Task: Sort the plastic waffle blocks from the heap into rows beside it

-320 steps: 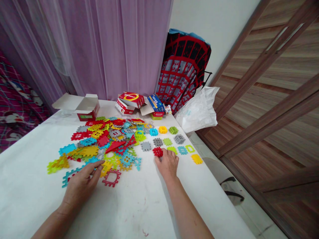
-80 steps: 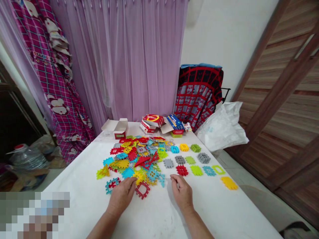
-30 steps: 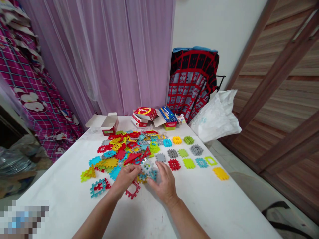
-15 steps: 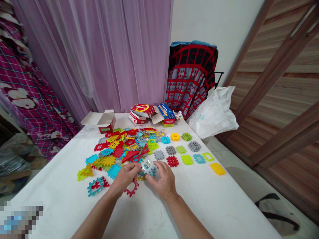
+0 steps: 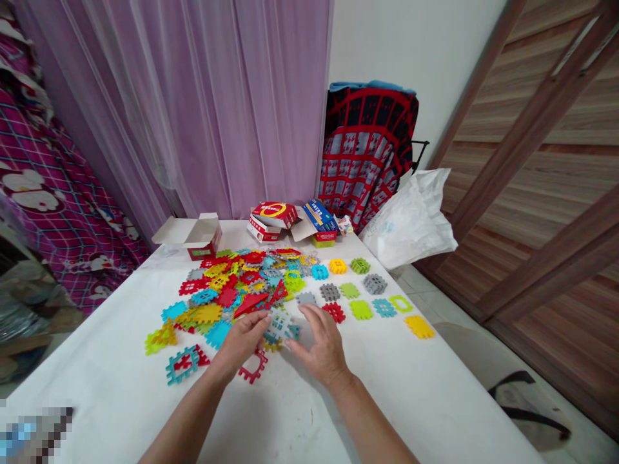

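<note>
- Left hand [image 5: 240, 338]: pinching light-grey, notched, square plastic tile [image 5: 280, 324].
- Right hand [image 5: 322, 343]: open, fingers spread just right of tile.
- Multicoloured plastic pile [image 5: 232, 290]: far side of hands, white desk [image 5: 294, 425].

I watch through one view, from the camera worn on the person's head, looking forward and down over the tabletop [image 5: 101, 345]. It sits above the near side, close enough that both forearms enter from the bottom edge and the left hand [image 5: 243, 339], the right hand [image 5: 323, 348] and the grey piece [image 5: 282, 324] fall just below mid-picture. The aim is shallow enough to take in the purple curtain [image 5: 285, 129] beyond the far edge. My view is wide, reaching the patterned cloth [image 5: 62, 212] at left and the leaning wooden doors [image 5: 541, 167] at right.
</note>
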`<action>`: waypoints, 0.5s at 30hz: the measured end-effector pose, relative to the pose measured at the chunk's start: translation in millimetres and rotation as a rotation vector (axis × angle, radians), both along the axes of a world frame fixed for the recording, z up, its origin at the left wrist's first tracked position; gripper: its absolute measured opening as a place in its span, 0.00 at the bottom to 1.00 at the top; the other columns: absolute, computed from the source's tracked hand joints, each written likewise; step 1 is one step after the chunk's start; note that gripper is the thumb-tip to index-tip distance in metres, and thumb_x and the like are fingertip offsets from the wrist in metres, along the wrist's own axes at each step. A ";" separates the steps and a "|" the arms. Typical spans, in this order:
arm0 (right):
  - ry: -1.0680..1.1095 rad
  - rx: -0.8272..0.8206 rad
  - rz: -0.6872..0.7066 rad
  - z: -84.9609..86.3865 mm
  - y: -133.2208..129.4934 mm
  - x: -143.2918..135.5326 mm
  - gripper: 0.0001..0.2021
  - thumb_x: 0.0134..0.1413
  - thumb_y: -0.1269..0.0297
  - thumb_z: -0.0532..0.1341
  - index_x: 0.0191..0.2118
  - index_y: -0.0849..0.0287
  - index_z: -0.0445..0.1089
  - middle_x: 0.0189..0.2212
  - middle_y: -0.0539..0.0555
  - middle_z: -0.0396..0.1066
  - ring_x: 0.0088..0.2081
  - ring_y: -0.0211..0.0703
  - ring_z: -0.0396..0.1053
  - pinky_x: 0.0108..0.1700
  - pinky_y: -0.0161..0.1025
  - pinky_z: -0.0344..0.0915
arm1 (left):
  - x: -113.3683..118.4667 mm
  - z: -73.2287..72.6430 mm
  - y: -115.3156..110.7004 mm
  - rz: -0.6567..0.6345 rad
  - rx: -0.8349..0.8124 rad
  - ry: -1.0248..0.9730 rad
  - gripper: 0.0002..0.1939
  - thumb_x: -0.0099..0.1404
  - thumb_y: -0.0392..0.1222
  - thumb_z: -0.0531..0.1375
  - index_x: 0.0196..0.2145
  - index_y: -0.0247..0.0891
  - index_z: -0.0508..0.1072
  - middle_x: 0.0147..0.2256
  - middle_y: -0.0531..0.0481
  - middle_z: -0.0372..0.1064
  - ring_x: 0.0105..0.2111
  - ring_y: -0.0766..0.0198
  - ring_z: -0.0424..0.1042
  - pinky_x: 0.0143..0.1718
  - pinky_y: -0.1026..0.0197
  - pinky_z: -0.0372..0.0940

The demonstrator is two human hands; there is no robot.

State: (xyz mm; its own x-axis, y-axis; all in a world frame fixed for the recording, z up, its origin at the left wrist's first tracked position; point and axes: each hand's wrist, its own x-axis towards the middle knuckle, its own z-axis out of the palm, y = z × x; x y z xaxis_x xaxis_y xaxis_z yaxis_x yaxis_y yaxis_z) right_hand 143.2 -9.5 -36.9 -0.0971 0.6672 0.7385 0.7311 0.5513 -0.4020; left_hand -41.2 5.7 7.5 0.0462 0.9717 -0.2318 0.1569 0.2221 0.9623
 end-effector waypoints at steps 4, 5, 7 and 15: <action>-0.068 -0.039 0.064 1.0 -1.2 -1.0 0.27 0.51 0.59 0.64 0.58 0.56 0.64 0.51 0.59 0.71 0.52 0.50 0.68 0.54 0.49 0.66 | -0.5 0.2 -1.7 -0.045 0.019 -0.004 0.30 0.47 0.66 0.63 0.35 0.36 0.77 0.13 0.62 0.56 0.14 0.73 0.50 0.15 0.67 0.42; -0.071 -0.049 0.072 1.0 -2.1 -2.1 0.25 0.52 0.61 0.63 0.57 0.56 0.66 0.50 0.58 0.72 0.51 0.50 0.68 0.54 0.49 0.66 | -0.4 -0.8 -2.0 -0.052 0.019 -0.004 0.30 0.47 0.66 0.63 0.36 0.36 0.77 0.13 0.62 0.56 0.14 0.73 0.50 0.15 0.67 0.43; -0.068 -0.060 0.077 1.1 -4.3 -4.7 0.22 0.52 0.62 0.63 0.54 0.56 0.68 0.48 0.57 0.73 0.49 0.49 0.69 0.52 0.48 0.67 | -0.4 -3.4 -1.8 -0.057 0.014 0.000 0.31 0.47 0.66 0.62 0.38 0.36 0.77 0.13 0.62 0.56 0.14 0.73 0.50 0.15 0.67 0.43; 0.042 -0.012 -0.047 2.5 -1.2 3.1 0.17 0.49 0.63 0.63 0.47 0.56 0.69 0.43 0.56 0.74 0.46 0.48 0.70 0.49 0.47 0.67 | -5.6 -8.0 -0.7 -0.027 0.180 0.153 0.36 0.53 0.69 0.57 0.45 0.35 0.76 0.16 0.58 0.62 0.17 0.67 0.59 0.19 0.65 0.55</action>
State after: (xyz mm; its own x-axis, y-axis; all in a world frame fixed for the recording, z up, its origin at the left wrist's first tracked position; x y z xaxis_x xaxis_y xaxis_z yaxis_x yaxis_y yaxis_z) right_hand 146.2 -10.8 -34.4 -0.0346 0.6788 0.7335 0.7389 0.5116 -0.4386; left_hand -46.8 5.0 -0.5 0.0502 0.9969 -0.0611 0.3077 0.0428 0.9505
